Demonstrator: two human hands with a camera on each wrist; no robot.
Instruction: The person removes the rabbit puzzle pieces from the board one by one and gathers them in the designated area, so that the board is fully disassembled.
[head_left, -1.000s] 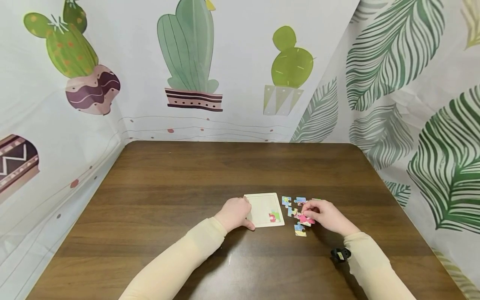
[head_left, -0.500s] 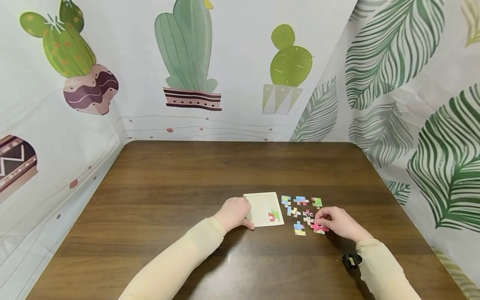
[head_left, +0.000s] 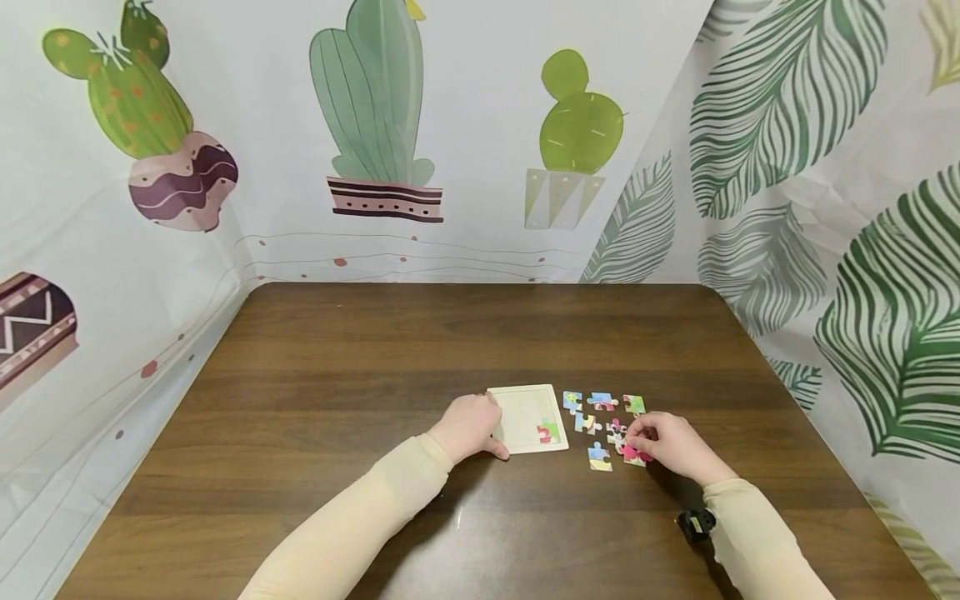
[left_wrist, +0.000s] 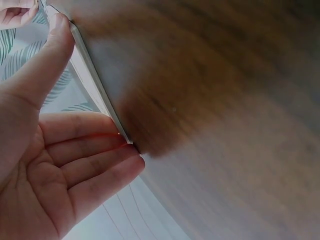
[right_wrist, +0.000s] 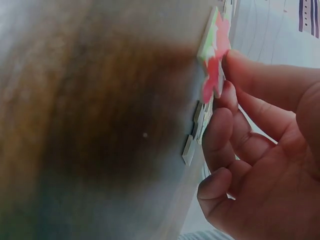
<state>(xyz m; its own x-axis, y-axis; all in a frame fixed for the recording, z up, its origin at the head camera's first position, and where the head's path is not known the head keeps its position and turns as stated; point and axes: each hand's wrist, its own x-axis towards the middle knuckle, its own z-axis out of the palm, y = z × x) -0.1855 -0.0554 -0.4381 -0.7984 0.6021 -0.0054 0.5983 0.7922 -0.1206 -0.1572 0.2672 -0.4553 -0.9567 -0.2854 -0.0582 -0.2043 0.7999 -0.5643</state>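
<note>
A shallow light wooden puzzle tray (head_left: 517, 421) lies flat on the table, with a small red and green patch of jigsaw (head_left: 550, 431) in its near right corner. My left hand (head_left: 467, 427) holds the tray at its left side; in the left wrist view the thumb and fingers (left_wrist: 95, 167) bear against its edge. Between right thumb and fingers I pinch a red jigsaw piece (head_left: 632, 455), low over the table; my right hand (head_left: 672, 446) partly covers it. The right wrist view shows this piece (right_wrist: 214, 75) tilted, with other pieces behind and below it.
Several loose pieces lie right of the tray: a blue one (head_left: 572, 401), a blue and red one (head_left: 602, 402), a green one (head_left: 633, 404) and a blue and yellow one (head_left: 599, 457) among them. A leaf and cactus print cloth (head_left: 480, 150) hangs behind the brown table (head_left: 375, 333).
My right hand has moved right and nearer with the red piece, uncovering the green piece, then shifted slightly back left. The left hand and tray have stayed in place.
</note>
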